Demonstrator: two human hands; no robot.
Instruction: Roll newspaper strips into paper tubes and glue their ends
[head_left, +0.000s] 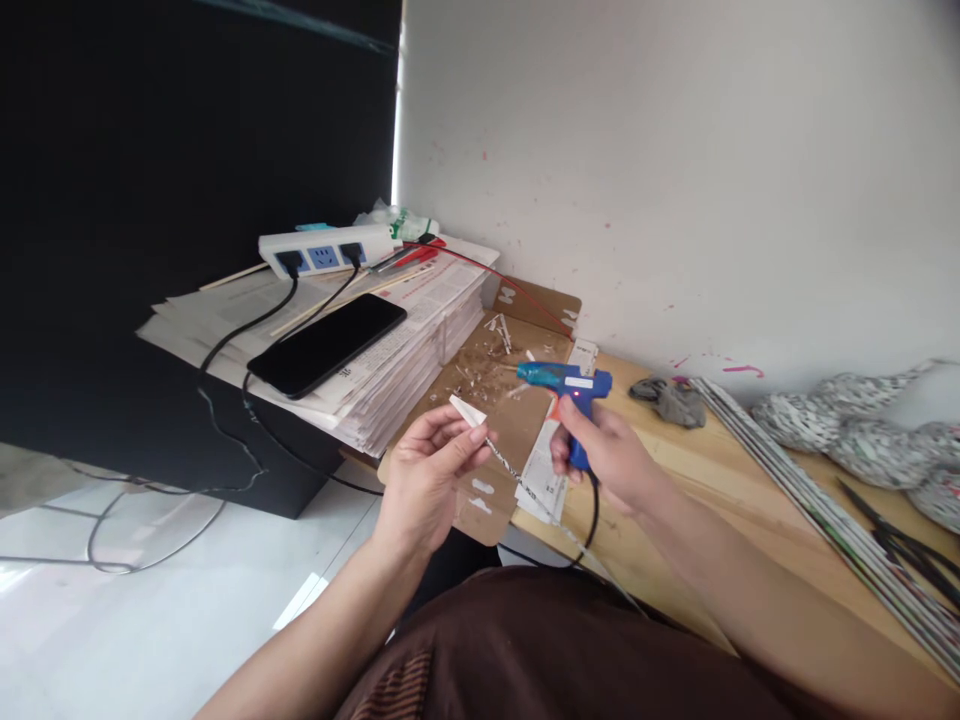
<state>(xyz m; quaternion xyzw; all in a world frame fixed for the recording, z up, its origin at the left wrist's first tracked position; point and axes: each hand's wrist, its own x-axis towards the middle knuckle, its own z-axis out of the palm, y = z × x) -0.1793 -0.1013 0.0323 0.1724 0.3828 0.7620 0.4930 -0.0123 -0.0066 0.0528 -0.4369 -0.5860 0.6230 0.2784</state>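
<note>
My left hand (439,465) pinches a small folded piece of white paper (469,411) between thumb and fingers. From the same grip a thin twisted newspaper strand (525,488) runs down and right toward my lap. My right hand (600,450) is wrapped round the handle of a blue hot glue gun (562,380) with an orange trigger and a small red light. Its nozzle points left, above the flattened cardboard (517,410), and does not touch the paper. The gun's black cord hangs below my right hand.
A newspaper stack (442,340) on the left carries a black phone (328,345) and a power strip (330,248) with plugged-in cords. Rolled paper sticks (810,500), black scissors (900,540) and woven newspaper shapes (847,430) lie on the wooden table (690,490) at right. A wall stands behind.
</note>
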